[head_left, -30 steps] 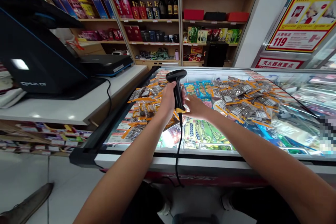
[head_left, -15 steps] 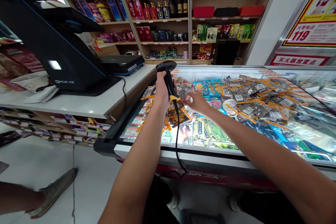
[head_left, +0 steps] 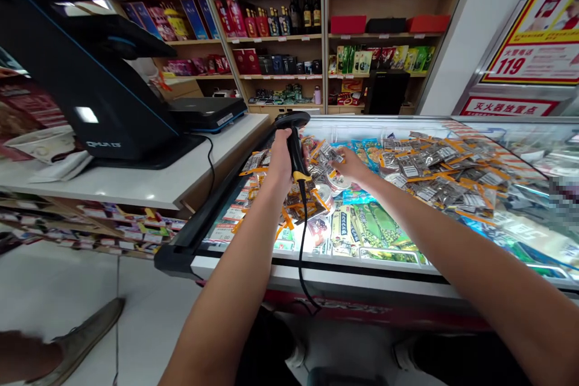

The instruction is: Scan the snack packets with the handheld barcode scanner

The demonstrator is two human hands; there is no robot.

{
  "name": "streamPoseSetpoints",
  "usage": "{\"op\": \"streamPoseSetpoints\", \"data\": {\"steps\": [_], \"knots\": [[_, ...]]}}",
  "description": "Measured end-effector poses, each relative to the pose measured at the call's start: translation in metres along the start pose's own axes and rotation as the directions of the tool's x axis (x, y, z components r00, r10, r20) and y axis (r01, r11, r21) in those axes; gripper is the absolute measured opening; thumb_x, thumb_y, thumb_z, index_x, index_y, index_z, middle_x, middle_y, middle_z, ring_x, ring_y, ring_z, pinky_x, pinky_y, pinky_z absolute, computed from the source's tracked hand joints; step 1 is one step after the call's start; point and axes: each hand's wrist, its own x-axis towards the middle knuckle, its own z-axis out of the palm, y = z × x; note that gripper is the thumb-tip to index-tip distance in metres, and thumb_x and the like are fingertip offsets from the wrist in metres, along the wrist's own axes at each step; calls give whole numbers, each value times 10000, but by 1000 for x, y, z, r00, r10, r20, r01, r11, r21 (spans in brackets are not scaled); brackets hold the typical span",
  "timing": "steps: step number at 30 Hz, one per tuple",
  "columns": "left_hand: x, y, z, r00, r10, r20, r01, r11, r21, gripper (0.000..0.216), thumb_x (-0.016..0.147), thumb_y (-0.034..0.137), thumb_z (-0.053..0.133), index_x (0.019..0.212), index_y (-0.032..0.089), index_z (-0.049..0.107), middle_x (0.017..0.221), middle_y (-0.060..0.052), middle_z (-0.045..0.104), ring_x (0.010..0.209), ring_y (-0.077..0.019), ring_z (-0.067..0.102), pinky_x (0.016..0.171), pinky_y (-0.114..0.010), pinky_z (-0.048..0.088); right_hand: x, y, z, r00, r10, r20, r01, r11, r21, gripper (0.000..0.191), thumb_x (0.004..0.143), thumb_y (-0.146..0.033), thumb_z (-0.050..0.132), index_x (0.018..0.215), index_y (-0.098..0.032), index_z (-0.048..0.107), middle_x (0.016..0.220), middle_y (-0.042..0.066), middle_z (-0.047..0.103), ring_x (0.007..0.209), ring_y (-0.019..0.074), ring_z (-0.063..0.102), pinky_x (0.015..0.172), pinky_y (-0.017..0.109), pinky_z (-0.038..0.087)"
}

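My left hand (head_left: 282, 160) is wrapped round the handle of a black and yellow barcode scanner (head_left: 296, 148), whose cord (head_left: 304, 241) hangs down over the freezer's front edge. Just right of it, my right hand (head_left: 350, 166) pinches a small clear snack packet (head_left: 326, 155) with an orange edge and a white label. Both hands are above the glass top of a chest freezer (head_left: 353, 265). More orange-edged packets (head_left: 298, 202) lie beneath the scanner. A larger heap of the same packets (head_left: 446, 166) spreads to the right of my right hand.
On the left, a counter (head_left: 158, 184) carries a black checkout scale (head_left: 122, 90). Stocked shelves (head_left: 280, 36) stand behind the freezer. Another person's shoe (head_left: 85, 335) is on the floor at lower left. Under the glass are green frozen packs (head_left: 375, 226).
My right hand has moved slightly right, and a packet now shows clearly in its fingers. The left hand still holds the scanner at nearly the same spot. The view has shifted a little.
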Motion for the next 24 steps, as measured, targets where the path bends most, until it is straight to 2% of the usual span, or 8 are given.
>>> {"op": "streamPoseSetpoints", "data": {"steps": [2,4,7,11,15,21,24], "knots": [[-6,-6,10,998,-33,61,32,999,7,347,877,554,516,823,211,518,557,9,562,369,-118,480,370,-241,353,-3,6,-20,997,54,-49,-48,992,121,519,875,-430,712,1298,-170,561,1019,125,740,791,264,744,728,411,592],[-16,-16,23,988,-62,142,60,998,15,332,855,541,524,854,210,533,562,8,573,378,-125,500,364,-241,347,-8,13,-36,987,89,-135,-44,952,303,547,839,-407,738,1296,-196,524,910,52,727,764,229,743,722,377,600],[-31,-36,42,945,-133,299,132,991,25,348,828,551,502,873,207,539,560,4,582,385,-139,521,364,-244,357,-16,25,-53,958,58,-281,66,908,415,571,826,-375,720,1313,-230,459,995,25,712,847,195,745,811,361,604],[-44,-55,54,876,-173,451,143,985,100,394,818,586,464,805,197,530,528,-13,574,372,-145,512,372,-255,381,-25,32,-62,943,-19,-331,131,939,320,574,858,-392,670,1350,-235,419,1215,95,674,862,188,733,854,369,587],[-46,-58,55,865,-183,468,153,983,103,383,813,578,467,853,201,522,533,0,575,370,-151,509,366,-255,383,-27,34,-65,931,-17,-365,125,953,275,641,852,-398,687,1396,-235,391,1330,141,622,883,201,717,846,377,573],[-45,-57,55,841,-224,492,188,974,122,387,803,570,468,885,197,525,530,6,566,373,-151,511,376,-258,399,-26,33,-68,917,-47,-397,154,958,242,634,851,-447,700,1370,-232,406,1317,138,629,866,202,695,820,369,568],[-40,-47,52,865,-212,455,158,975,154,404,801,588,469,859,193,529,523,-3,564,371,-153,512,360,-254,381,-27,32,-86,888,-81,-453,127,989,71,538,879,-424,643,1336,-213,455,1204,119,672,860,228,685,831,396,558]]}}
